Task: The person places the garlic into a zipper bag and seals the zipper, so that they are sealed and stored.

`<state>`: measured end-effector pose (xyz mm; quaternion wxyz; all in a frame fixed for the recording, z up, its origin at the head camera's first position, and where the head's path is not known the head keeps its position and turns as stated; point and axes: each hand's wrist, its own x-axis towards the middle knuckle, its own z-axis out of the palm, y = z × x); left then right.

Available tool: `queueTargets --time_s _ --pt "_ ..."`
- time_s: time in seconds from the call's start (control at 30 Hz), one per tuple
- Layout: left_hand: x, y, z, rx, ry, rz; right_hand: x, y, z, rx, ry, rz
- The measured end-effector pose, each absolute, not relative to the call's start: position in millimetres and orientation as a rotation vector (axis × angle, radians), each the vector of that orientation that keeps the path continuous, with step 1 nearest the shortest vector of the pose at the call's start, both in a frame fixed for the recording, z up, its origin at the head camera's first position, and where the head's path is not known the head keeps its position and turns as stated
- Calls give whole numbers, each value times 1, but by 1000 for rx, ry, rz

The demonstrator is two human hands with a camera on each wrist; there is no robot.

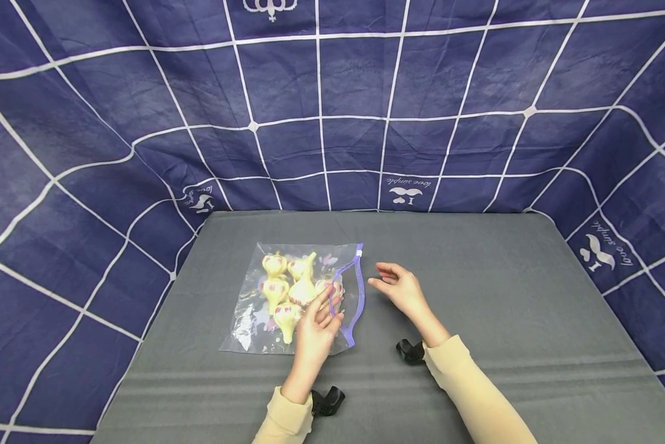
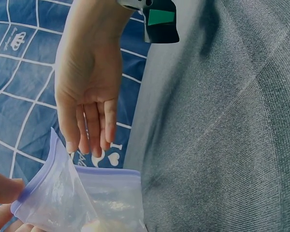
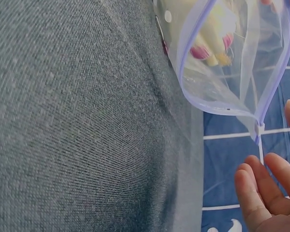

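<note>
A clear zip bag (image 1: 361,280) with a purple-edged mouth lies on the grey table, its mouth spread apart toward the right. Several pale garlic bulbs (image 1: 303,291) with pinkish marks are inside it. My left hand (image 1: 317,330) pinches the near lip of the mouth between thumb and fingers; the left wrist view shows the thumb (image 2: 5,187) against the purple edge. To the right of the mouth, my right hand (image 1: 403,291) hovers apart from the bag, fingers loosely bent and holding nothing. In the right wrist view the white slider (image 3: 259,128) sits at one end of the zip, near the right fingertips.
A grey cloth (image 1: 476,296) covers the table. Dark blue curtains (image 1: 354,148) with white grid lines hang along the back and both sides. Black wrist cameras (image 1: 328,401) are strapped at both wrists.
</note>
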<state>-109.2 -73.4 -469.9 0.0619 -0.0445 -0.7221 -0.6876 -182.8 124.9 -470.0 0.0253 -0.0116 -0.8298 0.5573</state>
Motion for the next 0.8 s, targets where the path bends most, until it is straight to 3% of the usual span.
queueTargets --time_s 0.8 --pt "-109 -73 -469 -160 -2217 -2048 -209 109 -469 -134 -2630 1561"
